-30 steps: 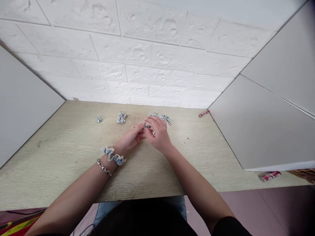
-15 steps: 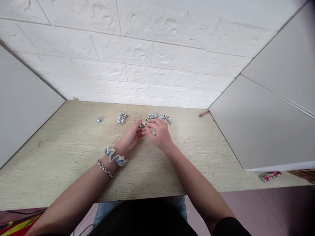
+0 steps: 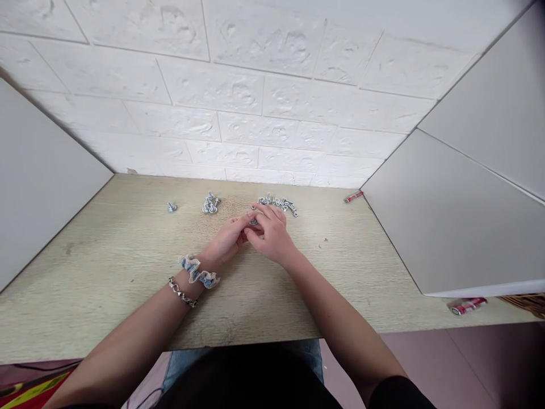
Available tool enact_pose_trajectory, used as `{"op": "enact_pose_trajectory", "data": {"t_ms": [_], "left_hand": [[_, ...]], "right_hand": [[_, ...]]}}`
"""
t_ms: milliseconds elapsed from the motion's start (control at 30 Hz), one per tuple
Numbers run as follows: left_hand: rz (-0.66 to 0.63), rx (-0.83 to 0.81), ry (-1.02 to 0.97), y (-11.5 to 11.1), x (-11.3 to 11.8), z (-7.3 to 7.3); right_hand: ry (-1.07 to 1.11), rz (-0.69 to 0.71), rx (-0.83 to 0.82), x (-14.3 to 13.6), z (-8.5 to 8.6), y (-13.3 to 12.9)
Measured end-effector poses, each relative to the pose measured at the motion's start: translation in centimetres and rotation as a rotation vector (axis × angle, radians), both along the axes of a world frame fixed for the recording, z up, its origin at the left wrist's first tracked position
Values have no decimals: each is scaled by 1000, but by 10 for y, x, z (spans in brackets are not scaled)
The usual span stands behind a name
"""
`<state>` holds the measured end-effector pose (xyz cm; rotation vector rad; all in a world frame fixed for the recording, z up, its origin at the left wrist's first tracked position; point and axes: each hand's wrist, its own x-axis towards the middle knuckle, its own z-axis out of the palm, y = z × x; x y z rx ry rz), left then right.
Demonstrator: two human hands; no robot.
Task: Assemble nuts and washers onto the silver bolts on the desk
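Observation:
A small metal bolt (image 3: 254, 221) shows between the fingertips of both hands, partly hidden. My left hand (image 3: 232, 236) is closed on it, palm turned inward. From the right, my right hand (image 3: 272, 232) meets it with bent fingers, also closed around the bolt's area. Just beyond the fingers, a curved group of small metal bolts and nuts (image 3: 279, 201) lies on the wooden table (image 3: 128, 244). Further left sits a cluster of several bolts (image 3: 210, 204), and a single bolt (image 3: 171, 207) lies apart from it.
A red battery (image 3: 353, 196) lies at the back right by the grey panel (image 3: 468, 216). Another red battery (image 3: 467, 306) is near the front right edge, beside a wicker item (image 3: 523, 302). A white brick-patterned wall (image 3: 238, 130) stands behind the table.
My fingers have come closer together around the bolt, which has shifted slightly right and is more covered. The metal piece seen under my right hand's fingers is now mostly hidden.

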<state>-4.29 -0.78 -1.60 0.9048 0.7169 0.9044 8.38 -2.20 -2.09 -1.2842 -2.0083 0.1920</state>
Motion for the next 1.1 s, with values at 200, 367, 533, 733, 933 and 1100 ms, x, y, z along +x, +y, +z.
{"op": "enact_pose_trajectory", "data": {"t_ms": [200, 367, 533, 733, 933, 1100], "left_hand": [[167, -116, -64, 5, -2, -2], [147, -95, -62, 6, -3, -1], [54, 35, 40, 3, -2, -2], [66, 54, 82, 7, -6, 0], [115, 172, 240, 9, -9, 5], [146, 403, 463, 10, -10, 7]], "right_hand": [[124, -36, 53, 4, 6, 0], [178, -81, 58, 3, 10, -3], [137, -90, 32, 1, 8, -3], [146, -92, 20, 2, 7, -2], [149, -118, -16, 2, 7, -3], [180, -132, -54, 2, 6, -1]]}}
